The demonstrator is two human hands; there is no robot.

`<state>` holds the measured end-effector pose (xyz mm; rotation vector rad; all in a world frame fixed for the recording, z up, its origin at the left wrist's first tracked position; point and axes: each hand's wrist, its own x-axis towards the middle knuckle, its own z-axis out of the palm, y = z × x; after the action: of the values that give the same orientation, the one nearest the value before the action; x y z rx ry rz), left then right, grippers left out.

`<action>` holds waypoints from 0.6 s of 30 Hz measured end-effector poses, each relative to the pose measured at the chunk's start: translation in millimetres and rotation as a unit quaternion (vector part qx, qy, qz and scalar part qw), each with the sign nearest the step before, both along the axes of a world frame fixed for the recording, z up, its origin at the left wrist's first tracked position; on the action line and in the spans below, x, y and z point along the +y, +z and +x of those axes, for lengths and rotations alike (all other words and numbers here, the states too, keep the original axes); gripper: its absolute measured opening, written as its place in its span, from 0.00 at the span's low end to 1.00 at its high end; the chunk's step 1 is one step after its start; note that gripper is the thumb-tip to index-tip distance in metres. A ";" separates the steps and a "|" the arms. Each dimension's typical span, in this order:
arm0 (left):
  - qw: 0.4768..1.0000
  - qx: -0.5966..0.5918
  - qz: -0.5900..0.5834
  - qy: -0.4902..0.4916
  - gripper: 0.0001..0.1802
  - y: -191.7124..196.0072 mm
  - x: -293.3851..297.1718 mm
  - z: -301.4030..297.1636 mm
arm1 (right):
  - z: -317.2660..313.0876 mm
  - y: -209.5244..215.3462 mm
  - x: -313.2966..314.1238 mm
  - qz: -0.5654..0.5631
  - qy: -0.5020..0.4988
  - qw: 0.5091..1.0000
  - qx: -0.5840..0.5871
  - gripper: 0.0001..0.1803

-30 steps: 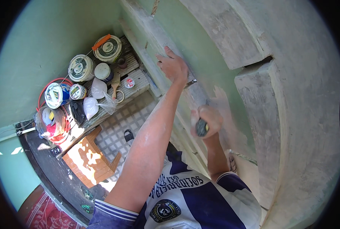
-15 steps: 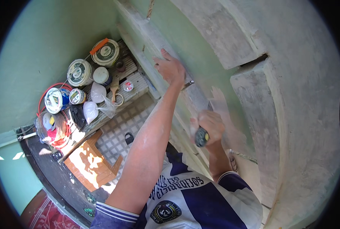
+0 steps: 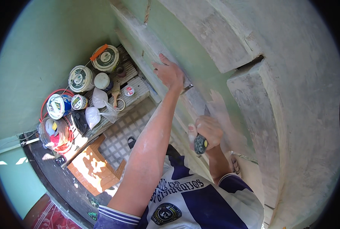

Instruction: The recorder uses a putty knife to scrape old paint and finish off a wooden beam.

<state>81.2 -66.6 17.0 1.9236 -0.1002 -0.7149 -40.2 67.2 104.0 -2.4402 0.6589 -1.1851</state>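
My left hand (image 3: 170, 74) lies with its fingers stretched out on a narrow grey ledge (image 3: 154, 44) along the green wall. It holds nothing. A dark gap in the ledge shows beside its wrist. Closer to me, my right hand (image 3: 209, 131) is closed around a tool handle (image 3: 200, 144), dark and rounded with a yellow spot on its end. A thin grey blade (image 3: 207, 111) shows beyond the knuckles, against the ledge. The tool's exact kind is unclear because my hand covers most of it. Pale smeared patches (image 3: 219, 105) mark the wall beside the blade.
At left, a wooden bench (image 3: 133, 95) carries lidded paint buckets (image 3: 80, 79), an orange-handled roller (image 3: 99, 52), a paintbrush (image 3: 116, 93) and bags of white powder (image 3: 93, 116). A brown stool (image 3: 91, 166) stands on the tiled floor. Thick grey blocks (image 3: 250, 103) jut out at right.
My right hand has shifted slightly with the tool, and its blur has gone. My left hand remains on the ledge. The whole view has shifted a little.
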 end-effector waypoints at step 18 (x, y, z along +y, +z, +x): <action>1.000 0.012 -0.001 -0.016 0.44 -0.1 -0.9 4.0 | -0.9 1.5 -9.0 0.010 -0.006 1.000 0.005 0.19</action>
<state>85.2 -67.5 16.9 1.9139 -0.1174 -0.7583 -41.1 58.2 105.6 -2.4305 0.6849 -1.1657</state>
